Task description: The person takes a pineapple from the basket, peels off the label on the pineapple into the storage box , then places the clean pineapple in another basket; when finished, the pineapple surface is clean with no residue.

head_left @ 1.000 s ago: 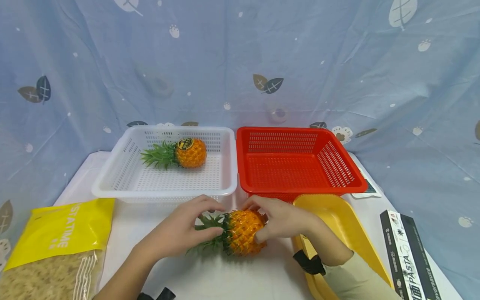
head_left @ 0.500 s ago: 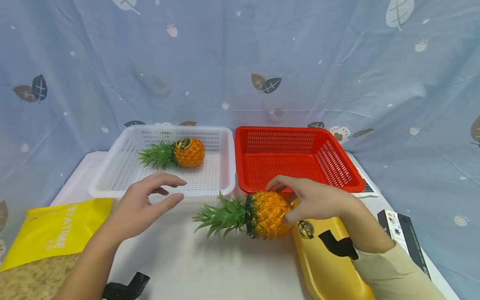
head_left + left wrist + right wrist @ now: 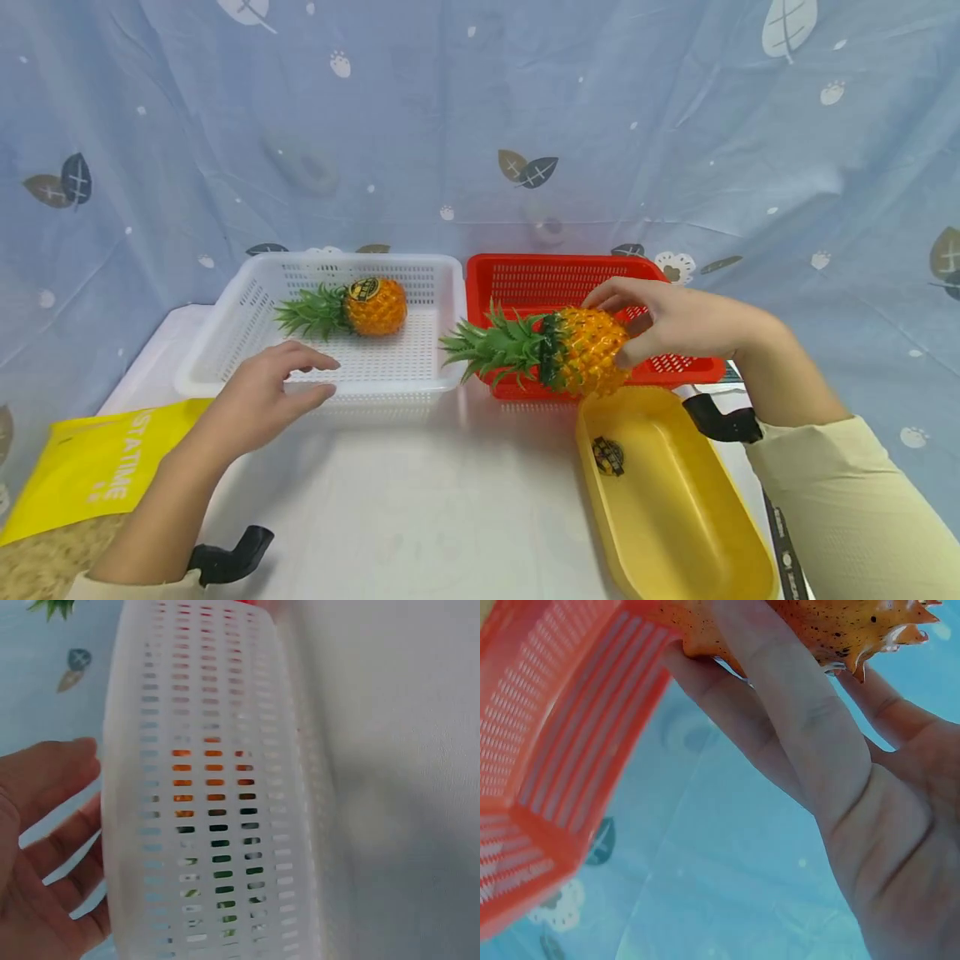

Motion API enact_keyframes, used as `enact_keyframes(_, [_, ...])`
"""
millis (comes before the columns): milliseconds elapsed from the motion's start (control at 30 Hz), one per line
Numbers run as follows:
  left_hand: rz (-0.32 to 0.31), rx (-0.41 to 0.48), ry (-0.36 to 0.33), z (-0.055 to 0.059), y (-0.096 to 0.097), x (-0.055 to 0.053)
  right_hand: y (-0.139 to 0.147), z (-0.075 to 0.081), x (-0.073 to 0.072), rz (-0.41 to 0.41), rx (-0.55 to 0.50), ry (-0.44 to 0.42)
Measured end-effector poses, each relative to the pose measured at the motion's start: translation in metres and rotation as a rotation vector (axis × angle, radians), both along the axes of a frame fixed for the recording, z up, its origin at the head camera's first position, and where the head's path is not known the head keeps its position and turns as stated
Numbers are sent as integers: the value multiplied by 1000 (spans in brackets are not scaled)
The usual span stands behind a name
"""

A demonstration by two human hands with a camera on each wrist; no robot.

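Note:
My right hand grips an orange pineapple by its base end, leaves pointing left, raised over the front of the red basket. In the right wrist view the fingers curl round the spiky orange skin. The left hand hovers with fingers spread and nothing in them, at the front rim of the white basket. A second pineapple with a black label lies in that basket; through the slots in the left wrist view its orange body and green leaves show.
A yellow tray with a round black sticker on its side stands at the front right. At the left lies a yellow-topped bag of pasta. A dark pasta box is partly hidden by the right sleeve.
The right hand has lifted the pineapple off the table and carried it right and away toward the red basket. The left hand has let go of its leafy end and drawn back left.

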State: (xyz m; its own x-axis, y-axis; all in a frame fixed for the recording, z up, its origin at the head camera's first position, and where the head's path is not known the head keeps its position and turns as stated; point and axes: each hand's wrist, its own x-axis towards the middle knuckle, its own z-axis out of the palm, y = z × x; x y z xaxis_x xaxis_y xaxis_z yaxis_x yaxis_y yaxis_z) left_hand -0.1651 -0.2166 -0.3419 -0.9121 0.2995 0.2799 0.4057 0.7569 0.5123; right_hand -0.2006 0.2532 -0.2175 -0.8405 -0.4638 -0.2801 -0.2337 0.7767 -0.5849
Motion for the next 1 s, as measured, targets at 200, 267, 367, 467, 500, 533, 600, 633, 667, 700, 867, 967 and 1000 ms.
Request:
enact_keyframes(200, [-53, -29, -73, 4, -3, -8, 10, 0, -29, -39, -7, -20])
enact_keyframes(267, [-80, -26, -100, 5, -2, -10, 15, -1, -36, -55, -7, -25])
enact_keyframes(367, [-108, -18, -115, 4, 1, -13, 23, -2, -46, -78, -8, -36])
enact_keyframes(467, [-115, -30, -108, 5, 3, -14, 28, -5, -58, -94, 2, -42])
enact_keyframes(500, [-115, -35, -106, 5, 3, -14, 30, -6, -62, -99, 4, -49])
enact_keyframes(533, [-114, -40, -104, 6, 3, -14, 31, -9, -66, -101, 4, -54])
enact_keyframes(600, [-113, -50, -102, 7, 3, -14, 33, -14, -76, -107, 8, -66])
enact_keyframes(633, [-112, -53, -102, 7, 4, -14, 33, -16, -80, -110, 2, -78])
enact_keyframes(667, [-112, -54, -104, 7, 4, -13, 35, -19, -85, -115, -8, -93])
enact_keyframes(700, [-111, -55, -104, 7, 4, -13, 36, -21, -89, -122, -16, -105])
enact_keyframes(867, [-102, -56, -121, 8, 5, -13, 38, -34, -110, -155, -47, -170])
enact_keyframes(967, [-101, -51, -129, 9, 5, -13, 38, -43, -119, -181, -53, -192])
enact_keyframes(1000, [-101, -47, -129, 9, 5, -13, 38, -46, -122, -187, -56, -193])
